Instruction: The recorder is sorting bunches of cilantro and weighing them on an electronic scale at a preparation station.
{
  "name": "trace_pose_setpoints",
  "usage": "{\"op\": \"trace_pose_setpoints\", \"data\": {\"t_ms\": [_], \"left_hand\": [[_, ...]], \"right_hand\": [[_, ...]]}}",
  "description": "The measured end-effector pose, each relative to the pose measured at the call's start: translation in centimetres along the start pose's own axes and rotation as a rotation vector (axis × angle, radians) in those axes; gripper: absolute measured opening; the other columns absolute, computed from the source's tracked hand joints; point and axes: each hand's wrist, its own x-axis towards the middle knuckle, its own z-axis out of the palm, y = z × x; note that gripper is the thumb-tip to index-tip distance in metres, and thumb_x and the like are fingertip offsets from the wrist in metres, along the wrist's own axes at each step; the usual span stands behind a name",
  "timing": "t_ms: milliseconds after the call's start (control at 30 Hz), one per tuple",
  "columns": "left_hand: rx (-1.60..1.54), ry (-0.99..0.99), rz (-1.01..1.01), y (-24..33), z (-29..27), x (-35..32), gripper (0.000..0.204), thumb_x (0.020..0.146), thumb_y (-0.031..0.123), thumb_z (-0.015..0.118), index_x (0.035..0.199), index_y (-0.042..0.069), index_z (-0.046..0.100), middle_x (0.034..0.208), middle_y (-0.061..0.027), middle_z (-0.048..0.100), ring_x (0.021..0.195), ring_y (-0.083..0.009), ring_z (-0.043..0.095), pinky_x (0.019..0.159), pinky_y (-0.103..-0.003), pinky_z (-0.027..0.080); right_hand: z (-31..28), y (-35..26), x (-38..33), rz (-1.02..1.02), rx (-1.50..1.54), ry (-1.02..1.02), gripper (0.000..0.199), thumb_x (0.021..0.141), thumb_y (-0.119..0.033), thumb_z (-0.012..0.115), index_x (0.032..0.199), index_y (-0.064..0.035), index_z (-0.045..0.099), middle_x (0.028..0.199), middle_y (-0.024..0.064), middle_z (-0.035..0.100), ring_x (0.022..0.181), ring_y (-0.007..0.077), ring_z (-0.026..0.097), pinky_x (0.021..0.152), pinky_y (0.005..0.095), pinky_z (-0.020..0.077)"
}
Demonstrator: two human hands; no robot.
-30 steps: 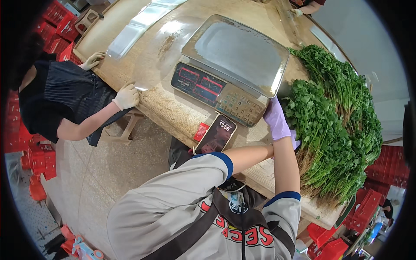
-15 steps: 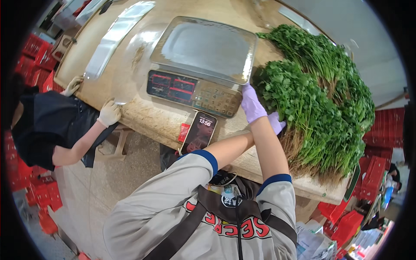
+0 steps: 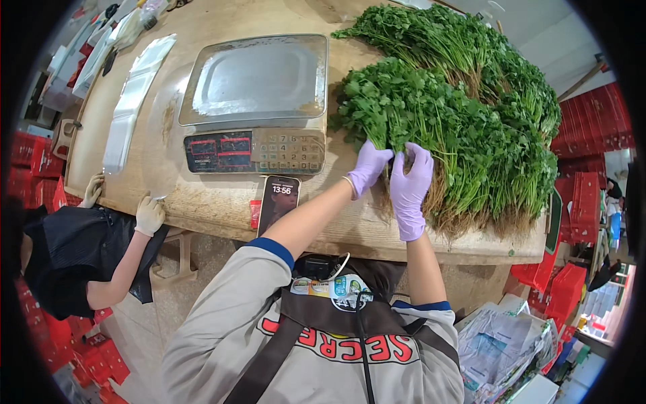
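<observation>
A thick row of coriander point(image 3: 464, 148), leafy at the far side with pale roots toward me, lies on the right of the wooden table. My left hand point(image 3: 369, 170), in a thin purple glove, closes around stems at the row's left end. Beside it my right hand point(image 3: 410, 188), gloved the same way, has thumb and fingers apart against the stems. Part of its fingertips is lost among the greens. Left of the coriander stands a weighing scale point(image 3: 256, 81) with a bare metal pan and a keypad point(image 3: 289, 151) along its near side.
A phone point(image 3: 277, 202) and a small red packet point(image 3: 255, 213) lie before the scale. Clear plastic bags point(image 3: 134, 101) are stacked farther left. A co-worker's gloved hand point(image 3: 149, 215) rests at the table's left edge. Red crates point(image 3: 592, 128) are piled at right.
My forearms were crossed, with my right hand by the scale's corner and my left by the roots. Now they are uncrossed, both hands at the coriander's left end. The view has shifted rightward.
</observation>
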Motion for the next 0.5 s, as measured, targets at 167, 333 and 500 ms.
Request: {"op": "trace_pose_setpoints", "data": {"t_ms": [167, 333, 500], "left_hand": [[0.205, 0.144, 0.024, 0.9, -1.4, -0.3, 0.018, 0.073, 0.003, 0.067, 0.089, -0.001, 0.061, 0.078, -0.0046, 0.063, 0.066, -0.0148, 0.058, 0.059, -0.027, 0.047], [0.049, 0.053, -0.182, 2.7, -1.5, -0.8, 0.014, 0.075, 0.006, 0.068, 0.085, -0.001, 0.060, 0.071, -0.0061, 0.062, 0.052, -0.0147, 0.057, 0.047, -0.026, 0.046], [0.151, 0.022, 0.064, 2.4, -1.9, -1.5, 0.025, 0.075, 0.005, 0.071, 0.097, -0.001, 0.062, 0.089, -0.0057, 0.065, 0.075, -0.0123, 0.061, 0.064, -0.026, 0.050]], "right_hand": [[0.4, 2.9, -1.6, -0.081, -0.527, -0.216, 0.027, 0.074, -0.031, 0.066, 0.083, -0.0081, 0.054, 0.085, 0.0083, 0.055, 0.080, 0.0260, 0.053, 0.066, 0.0365, 0.0398], [1.5, 4.1, -1.4, -0.146, -0.596, -0.148, 0.028, 0.074, -0.034, 0.066, 0.081, -0.0096, 0.054, 0.081, 0.0072, 0.054, 0.079, 0.0248, 0.053, 0.066, 0.0369, 0.0393], [2.0, 4.2, -1.2, -0.218, -0.572, -0.062, 0.022, 0.076, -0.030, 0.065, 0.074, -0.0105, 0.055, 0.074, 0.0049, 0.055, 0.073, 0.0235, 0.054, 0.061, 0.0372, 0.0396]]}}
